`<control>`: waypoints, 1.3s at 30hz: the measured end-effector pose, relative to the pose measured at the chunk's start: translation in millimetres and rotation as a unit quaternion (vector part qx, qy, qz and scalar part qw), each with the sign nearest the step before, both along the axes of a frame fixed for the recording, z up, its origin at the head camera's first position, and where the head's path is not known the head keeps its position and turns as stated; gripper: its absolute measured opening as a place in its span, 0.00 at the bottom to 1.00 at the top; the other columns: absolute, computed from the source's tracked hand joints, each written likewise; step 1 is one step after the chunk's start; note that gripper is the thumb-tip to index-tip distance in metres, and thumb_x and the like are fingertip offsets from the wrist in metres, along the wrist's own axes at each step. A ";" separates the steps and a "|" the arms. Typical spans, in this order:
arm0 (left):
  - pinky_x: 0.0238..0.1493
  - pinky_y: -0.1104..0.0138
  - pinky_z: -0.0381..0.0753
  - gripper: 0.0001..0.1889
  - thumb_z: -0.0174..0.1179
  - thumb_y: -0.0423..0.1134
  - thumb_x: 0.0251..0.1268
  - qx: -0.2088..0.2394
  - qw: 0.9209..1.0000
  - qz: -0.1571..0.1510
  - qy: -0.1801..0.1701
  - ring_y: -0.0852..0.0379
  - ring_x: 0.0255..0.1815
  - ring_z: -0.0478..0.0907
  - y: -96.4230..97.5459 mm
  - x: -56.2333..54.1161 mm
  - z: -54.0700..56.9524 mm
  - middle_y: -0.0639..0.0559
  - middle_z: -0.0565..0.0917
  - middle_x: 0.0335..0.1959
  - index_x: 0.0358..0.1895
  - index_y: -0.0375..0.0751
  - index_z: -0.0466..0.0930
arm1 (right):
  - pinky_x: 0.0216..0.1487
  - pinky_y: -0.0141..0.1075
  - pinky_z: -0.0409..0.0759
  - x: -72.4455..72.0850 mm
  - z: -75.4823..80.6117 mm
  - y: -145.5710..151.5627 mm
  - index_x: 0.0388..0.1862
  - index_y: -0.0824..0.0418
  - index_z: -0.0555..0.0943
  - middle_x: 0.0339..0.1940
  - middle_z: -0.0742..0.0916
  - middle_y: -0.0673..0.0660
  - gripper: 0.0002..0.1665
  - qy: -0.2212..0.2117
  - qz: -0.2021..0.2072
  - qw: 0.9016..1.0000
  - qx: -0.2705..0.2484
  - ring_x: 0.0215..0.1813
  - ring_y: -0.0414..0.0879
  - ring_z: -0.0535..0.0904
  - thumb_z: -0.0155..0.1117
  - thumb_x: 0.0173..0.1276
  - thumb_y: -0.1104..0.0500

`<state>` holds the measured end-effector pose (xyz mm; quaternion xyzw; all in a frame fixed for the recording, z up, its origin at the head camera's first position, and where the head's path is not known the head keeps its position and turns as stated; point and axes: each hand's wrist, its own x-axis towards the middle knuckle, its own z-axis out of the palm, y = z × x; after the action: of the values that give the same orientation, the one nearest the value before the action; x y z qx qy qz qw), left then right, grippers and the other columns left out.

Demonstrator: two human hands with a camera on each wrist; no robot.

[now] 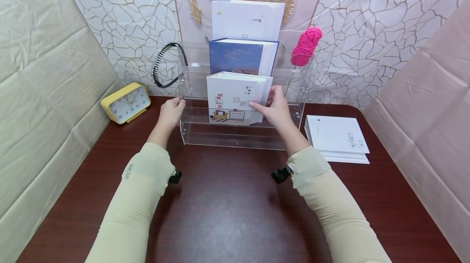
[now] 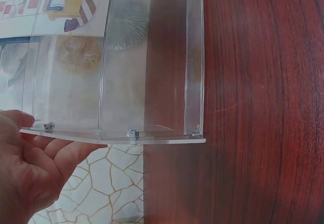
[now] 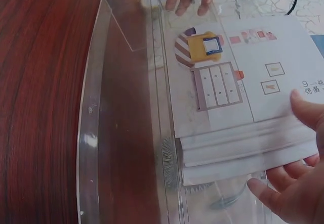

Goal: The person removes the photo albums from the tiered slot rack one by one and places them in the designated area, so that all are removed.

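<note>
The right hand's grip (image 1: 273,106) holds a white book (image 1: 233,96), standing behind a see-through strip of the clear rack (image 1: 235,140); the left hand's grip (image 1: 172,111) holds the rack's side. Behind, a blue book (image 1: 235,57); alongside, headband (image 1: 156,66), pink yarn (image 1: 306,47) and, on the counter (image 1: 227,214), yellow clock (image 1: 127,103).

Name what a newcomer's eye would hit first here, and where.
Probably the bright pink bundle at the upper right of the clear rack. Next, likely the yellow clock on the table, left of the rack. Then the stepped books in the middle, with the right hand gripping the front white book.
</note>
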<state>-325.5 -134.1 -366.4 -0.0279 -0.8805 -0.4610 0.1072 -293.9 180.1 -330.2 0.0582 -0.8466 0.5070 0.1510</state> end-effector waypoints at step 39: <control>0.41 0.57 0.69 0.15 0.44 0.41 0.69 -0.011 1.000 -0.001 0.008 0.45 0.34 0.70 -0.1 -0.9 -0.2 0.44 0.71 0.21 0.32 0.33 0.74 | 0.50 0.45 0.71 -6.4 10.6 -22.6 0.53 0.63 0.65 0.45 0.80 0.62 0.32 0.028 -0.020 0.997 0.068 0.48 0.54 0.75 0.72 0.55 0.58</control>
<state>-326.5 -134.2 -366.6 -0.0336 -0.8846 -0.4512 0.1130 -300.3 157.5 -319.6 0.0652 -0.8757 0.4433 0.1802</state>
